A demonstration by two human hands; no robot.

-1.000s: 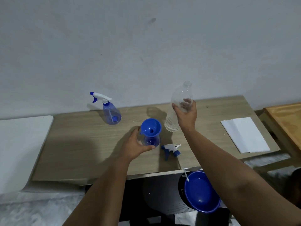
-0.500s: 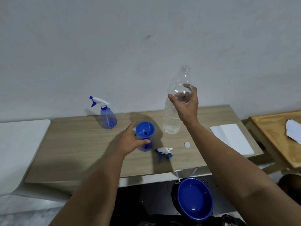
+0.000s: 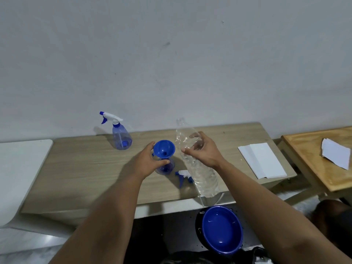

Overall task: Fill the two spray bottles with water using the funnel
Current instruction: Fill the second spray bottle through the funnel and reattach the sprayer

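Blue funnel (image 3: 164,149) sits in the open spray bottle (image 3: 165,167) at the middle of the frame. Left hand (image 3: 147,162) wraps around that bottle. Right hand (image 3: 203,151) grips the clear water bottle (image 3: 198,164), tilted, just right of the funnel. Second spray bottle (image 3: 119,134) stands upper left.

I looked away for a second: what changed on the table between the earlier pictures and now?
The right hand has swung the clear water bottle from upright to tilted, neck leaning toward the funnel, base lifted off the table. No water is visibly pouring. The left hand still steadies the open spray bottle under the funnel. The far spray bottle and the loose trigger head stayed put.
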